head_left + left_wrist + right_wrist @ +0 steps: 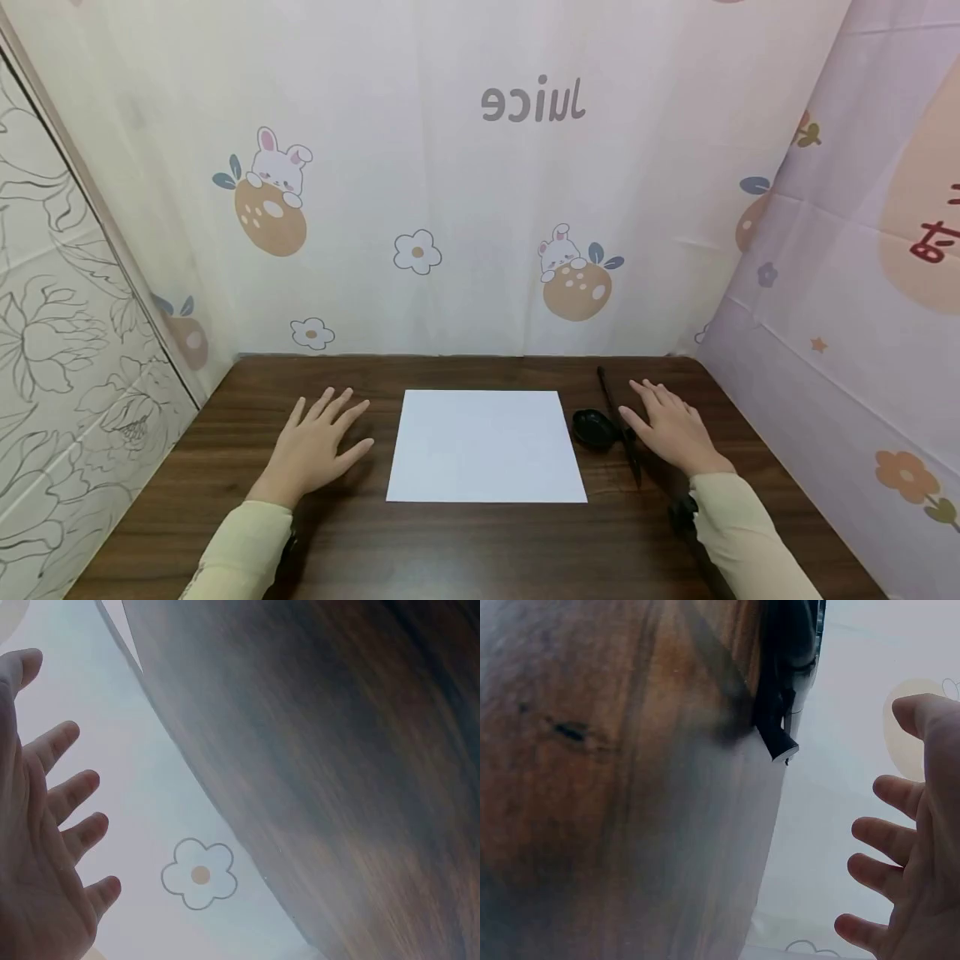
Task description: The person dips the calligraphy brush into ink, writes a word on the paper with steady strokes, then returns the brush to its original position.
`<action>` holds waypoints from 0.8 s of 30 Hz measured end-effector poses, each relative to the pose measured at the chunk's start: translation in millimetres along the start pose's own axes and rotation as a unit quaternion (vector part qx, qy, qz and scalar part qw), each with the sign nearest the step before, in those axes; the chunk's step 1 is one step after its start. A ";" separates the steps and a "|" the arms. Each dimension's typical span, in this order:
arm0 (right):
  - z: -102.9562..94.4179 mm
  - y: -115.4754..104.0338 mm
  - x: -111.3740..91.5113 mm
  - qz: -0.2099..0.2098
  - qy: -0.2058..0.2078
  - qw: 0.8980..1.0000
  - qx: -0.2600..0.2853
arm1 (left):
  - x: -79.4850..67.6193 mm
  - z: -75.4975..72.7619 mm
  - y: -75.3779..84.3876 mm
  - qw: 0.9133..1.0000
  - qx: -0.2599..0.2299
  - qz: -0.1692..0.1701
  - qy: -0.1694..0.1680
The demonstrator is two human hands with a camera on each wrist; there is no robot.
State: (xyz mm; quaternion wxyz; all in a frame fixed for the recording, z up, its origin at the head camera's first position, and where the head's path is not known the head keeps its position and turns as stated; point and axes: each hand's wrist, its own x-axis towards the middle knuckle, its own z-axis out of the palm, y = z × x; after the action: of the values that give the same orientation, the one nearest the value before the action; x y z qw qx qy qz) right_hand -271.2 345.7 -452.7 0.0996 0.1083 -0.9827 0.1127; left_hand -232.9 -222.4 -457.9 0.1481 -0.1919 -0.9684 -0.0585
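Note:
A white sheet of paper [486, 447] lies flat on the dark wooden table. To its left is my left hand [313, 446], palm down over the tabletop, fingers spread and straight, holding nothing. On the right side, my right hand [670, 423] also has its fingers extended and grips nothing. Between the paper and the right hand sits a small round black object [595, 430]. A thin black stick, like a pen or brush [606, 389], stretches beside it, close to the right thumb. Both palms [37, 900] face the wrist cameras, bare of any object.
The wooden table [480, 550] ends at a printed cloth backdrop [375, 125] with rabbits, fruit and flowers. A floral-patterned panel [82, 333] borders the left side, and another printed cloth [832, 275] hangs along the right.

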 end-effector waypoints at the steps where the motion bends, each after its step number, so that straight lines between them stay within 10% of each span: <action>1: -0.5 -0.5 0.6 -0.001 -0.002 1.000 0.000 | 0.4 -0.1 1.2 1.000 0.002 0.006 0.000; 24: -5.2 -2.1 10.4 -0.010 -0.004 1.000 0.007 | -5.0 6.7 30.2 0.988 -0.016 0.153 0.032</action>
State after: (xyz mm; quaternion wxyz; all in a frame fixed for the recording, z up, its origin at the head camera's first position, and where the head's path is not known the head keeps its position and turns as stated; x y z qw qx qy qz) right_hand -279.7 343.0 -445.1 0.0961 0.1194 -0.9811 0.1182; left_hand -218.5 -195.2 -464.1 0.1834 -0.3383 -0.9212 -0.0571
